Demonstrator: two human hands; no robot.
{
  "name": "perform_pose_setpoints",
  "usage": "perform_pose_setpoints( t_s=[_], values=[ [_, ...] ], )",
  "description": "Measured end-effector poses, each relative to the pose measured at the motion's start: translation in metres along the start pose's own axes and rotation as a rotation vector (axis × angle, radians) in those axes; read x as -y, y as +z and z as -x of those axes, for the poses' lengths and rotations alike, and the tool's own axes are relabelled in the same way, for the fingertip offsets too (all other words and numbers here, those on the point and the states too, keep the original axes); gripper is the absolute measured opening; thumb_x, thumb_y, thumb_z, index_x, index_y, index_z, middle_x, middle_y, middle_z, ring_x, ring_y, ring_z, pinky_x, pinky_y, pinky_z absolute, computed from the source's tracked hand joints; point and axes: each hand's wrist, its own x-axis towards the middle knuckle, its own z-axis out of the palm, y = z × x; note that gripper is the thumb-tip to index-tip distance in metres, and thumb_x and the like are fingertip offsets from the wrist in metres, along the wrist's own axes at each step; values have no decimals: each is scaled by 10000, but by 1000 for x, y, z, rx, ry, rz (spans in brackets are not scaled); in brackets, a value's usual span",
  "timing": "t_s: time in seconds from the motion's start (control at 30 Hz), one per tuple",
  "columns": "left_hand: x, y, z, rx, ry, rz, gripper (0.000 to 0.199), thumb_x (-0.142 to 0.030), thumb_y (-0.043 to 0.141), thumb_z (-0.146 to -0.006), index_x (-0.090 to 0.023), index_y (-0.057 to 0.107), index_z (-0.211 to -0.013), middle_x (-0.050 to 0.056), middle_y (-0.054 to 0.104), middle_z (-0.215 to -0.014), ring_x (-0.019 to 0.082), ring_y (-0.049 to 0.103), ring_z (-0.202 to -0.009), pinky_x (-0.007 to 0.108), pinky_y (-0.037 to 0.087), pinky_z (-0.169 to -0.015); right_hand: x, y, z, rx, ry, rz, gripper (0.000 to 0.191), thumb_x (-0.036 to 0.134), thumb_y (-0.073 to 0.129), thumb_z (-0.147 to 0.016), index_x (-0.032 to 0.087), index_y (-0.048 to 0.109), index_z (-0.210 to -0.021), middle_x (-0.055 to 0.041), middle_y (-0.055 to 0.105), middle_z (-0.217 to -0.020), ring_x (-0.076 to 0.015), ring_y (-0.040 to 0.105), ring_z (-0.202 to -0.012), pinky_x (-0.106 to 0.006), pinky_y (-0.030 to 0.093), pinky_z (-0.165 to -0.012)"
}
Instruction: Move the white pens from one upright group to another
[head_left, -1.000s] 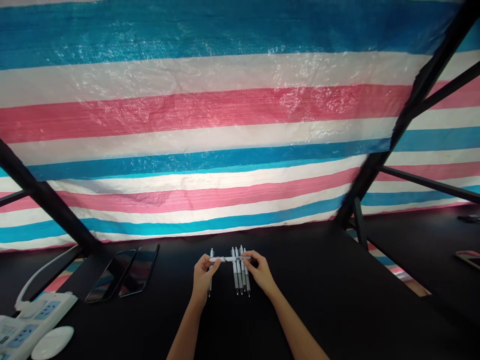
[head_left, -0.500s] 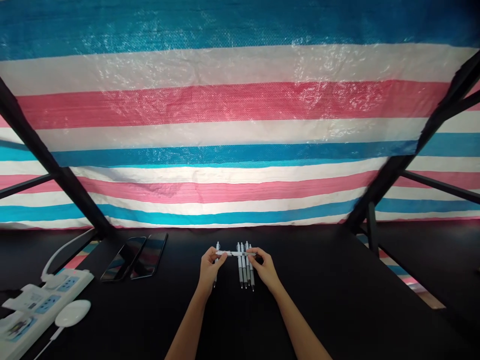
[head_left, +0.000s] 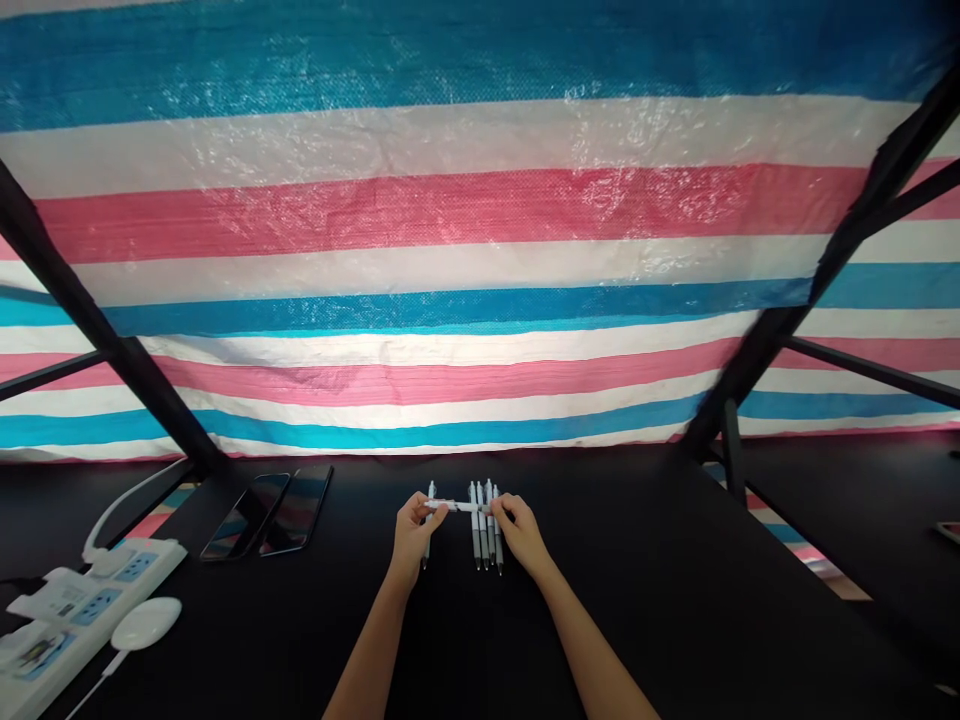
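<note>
- Left hand (head_left: 409, 534) pinches one end of a white pen (head_left: 465, 507), near a lone pen (head_left: 427, 548) on the worktop (head_left: 615, 560).
- The white pen spans crosswise between both hands, seemingly being worked two-handed; the next move calls for steady, coordinated grips.
- Right hand (head_left: 519, 532), beside four grouped pens (head_left: 482, 530), pinches the other end.

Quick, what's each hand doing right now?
Left hand: closed, pinching one end of a white pen.
Right hand: closed, pinching the same pen's other end.
</note>
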Motion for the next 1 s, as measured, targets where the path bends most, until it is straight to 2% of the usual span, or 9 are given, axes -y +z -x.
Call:
perform_pose_setpoints(
  t_s=[0.17, 0.33, 0.47, 0.53, 0.67, 0.73, 0.83, 0.93, 1.0],
  values=[
    [0, 1, 0, -28, -37, 62, 381, -423, 762, -575, -194, 458, -570, 30, 666, -657, 170, 626, -675, 227, 451, -574, 0, -1, 1, -34, 15, -93, 240, 387, 544, -807, 215, 646, -940, -69, 653, -905, -217, 580, -821, -336, 452, -761],
    [0, 1, 0, -49, -24, 57, 385, -425, 762, -569, -195, 453, -561, 2, 624, -593, 153, 608, -611, 217, 444, -529, 2, -2, 0, -45, 8, -45, 197, 386, 533, -802, 221, 642, -805, -49, 635, -794, -212, 565, -767, -330, 442, -725],
    [-1, 1, 1, -41, -36, 53, 378, -425, 768, -555, -192, 470, -572, -3, 612, -574, 152, 601, -578, 218, 443, -500, 4, -2, 0, -38, 2, 4, 309, 406, 454, -850, 220, 600, -652, -31, 605, -705, -200, 539, -728, -320, 414, -705],
    [-2, 1, 1, -62, -35, 56, 380, -421, 775, -544, -195, 470, -566, -4, 604, -561, 158, 606, -581, 222, 447, -497, 4, -2, 0, -44, 12, -17, 310, 411, 445, -857, 220, 608, -675, -35, 609, -719, -202, 539, -736, -318, 413, -709],
    [-2, 2, 0, -129, -25, 71, 376, -419, 782, -531, -202, 476, -563, -3, 599, -554, 170, 619, -608, 229, 460, -512, 2, -3, 0, -61, 45, -90, 225, 405, 520, -818, 228, 653, -859, -42, 629, -802, -208, 556, -772, -321, 428, -738],
    [-2, 1, 0, -139, -27, 76, 372, -421, 779, -533, -203, 481, -566, 0, 605, -569, 173, 626, -633, 232, 468, -535, 1, -3, 1, -66, 49, -95, 213, 394, 538, -806, 230, 662, -861, -34, 624, -786, -207, 557, -776, -319, 426, -746],
    [-1, 1, -1, -117, -13, 86, 363, -424, 768, -555, -202, 481, -570, -1, 611, -591, 172, 634, -676, 231, 474, -581, 2, -3, 0, -74, 38, -87, 249, 421, 513, -820, 224, 645, -745, -24, 606, -729, -199, 542, -746, -309, 418, -720],
    [1, 1, -1, -95, -5, 94, 360, -423, 762, -569, -205, 474, -570, 2, 613, -601, 183, 638, -714, 240, 476, -605, 5, -3, 0, -55, 23, -77, 393, 459, 438, -860, 213, 576, -586, -24, 578, -670, -192, 527, -716, -306, 405, -703],
    [2, 0, -2, -101, -4, 94, 361, -422, 761, -571, -205, 473, -575, -2, 605, -594, 176, 630, -690, 236, 469, -588, 6, -3, 0, -54, 36, -77, 418, 463, 412, -871, 210, 575, -581, -25, 566, -662, -191, 523, -711, -305, 402, -701]
  ],
)
